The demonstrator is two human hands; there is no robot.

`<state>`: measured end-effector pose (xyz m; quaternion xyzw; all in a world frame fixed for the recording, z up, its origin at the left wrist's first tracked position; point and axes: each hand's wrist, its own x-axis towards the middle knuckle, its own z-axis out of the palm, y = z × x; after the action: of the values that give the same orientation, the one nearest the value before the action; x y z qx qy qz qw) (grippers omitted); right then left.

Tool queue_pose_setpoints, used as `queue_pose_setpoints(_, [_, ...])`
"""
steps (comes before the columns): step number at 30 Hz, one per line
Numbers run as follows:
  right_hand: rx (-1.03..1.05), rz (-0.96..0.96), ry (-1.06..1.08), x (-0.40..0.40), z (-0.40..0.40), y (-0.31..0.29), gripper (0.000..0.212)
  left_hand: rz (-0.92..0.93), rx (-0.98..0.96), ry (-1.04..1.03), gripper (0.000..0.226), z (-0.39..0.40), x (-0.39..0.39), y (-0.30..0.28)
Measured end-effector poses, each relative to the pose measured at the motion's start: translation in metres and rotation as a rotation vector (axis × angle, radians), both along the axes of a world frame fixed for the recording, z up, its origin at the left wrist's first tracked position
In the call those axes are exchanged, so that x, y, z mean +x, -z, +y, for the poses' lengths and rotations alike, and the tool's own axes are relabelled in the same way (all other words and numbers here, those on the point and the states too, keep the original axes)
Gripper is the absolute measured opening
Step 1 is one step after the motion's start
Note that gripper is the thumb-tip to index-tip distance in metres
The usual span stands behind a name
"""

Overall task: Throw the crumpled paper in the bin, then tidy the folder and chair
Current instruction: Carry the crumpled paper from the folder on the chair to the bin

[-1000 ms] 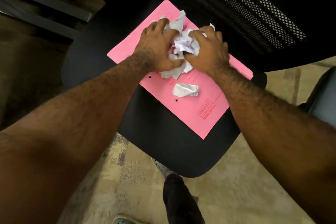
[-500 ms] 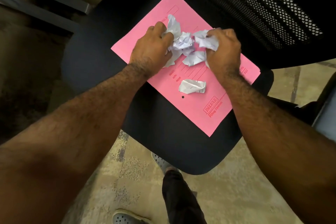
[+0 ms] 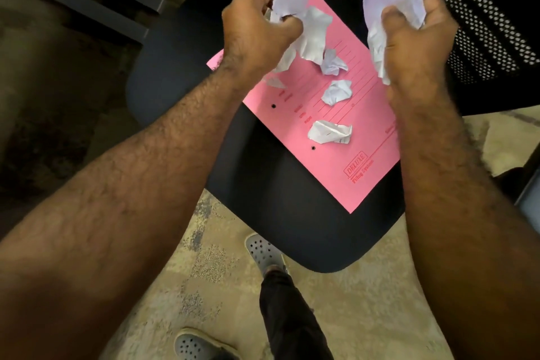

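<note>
Left hand (image 3: 257,29) clenches crumpled paper wad (image 3: 304,17); right hand (image 3: 415,38) clenches another wad (image 3: 388,0). Loose trailing scraps likely drop. Three small balls (image 3: 336,92) remain on pink folder (image 3: 368,155), easily forgotten.

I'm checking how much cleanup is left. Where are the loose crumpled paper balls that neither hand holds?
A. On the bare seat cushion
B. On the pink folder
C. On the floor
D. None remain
B: small paper balls lie on the pink folder, while the left hand and right hand hold other pieces.
</note>
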<state>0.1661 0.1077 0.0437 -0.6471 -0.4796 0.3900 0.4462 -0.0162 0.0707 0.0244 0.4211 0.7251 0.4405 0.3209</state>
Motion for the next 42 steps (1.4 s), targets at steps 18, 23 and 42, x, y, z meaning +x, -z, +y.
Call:
queue_pose_setpoints(18, [-0.17,0.273,-0.171,-0.108,-0.094,-0.011,0.035,-0.596,0.002,-0.308,0.024,-0.102,-0.075,-0.03])
queue_pose_setpoints(23, [-0.171,0.228,-0.311,-0.159,-0.154,-0.016,0.016,-0.585,-0.003,-0.451,0.029,-0.2,-0.109,-0.025])
queue_pose_setpoints(42, [-0.531,0.125,-1.145,-0.377,-0.621,0.019,0.023,-0.693,0.091,-1.341,0.016,-0.734,-0.218,0.02])
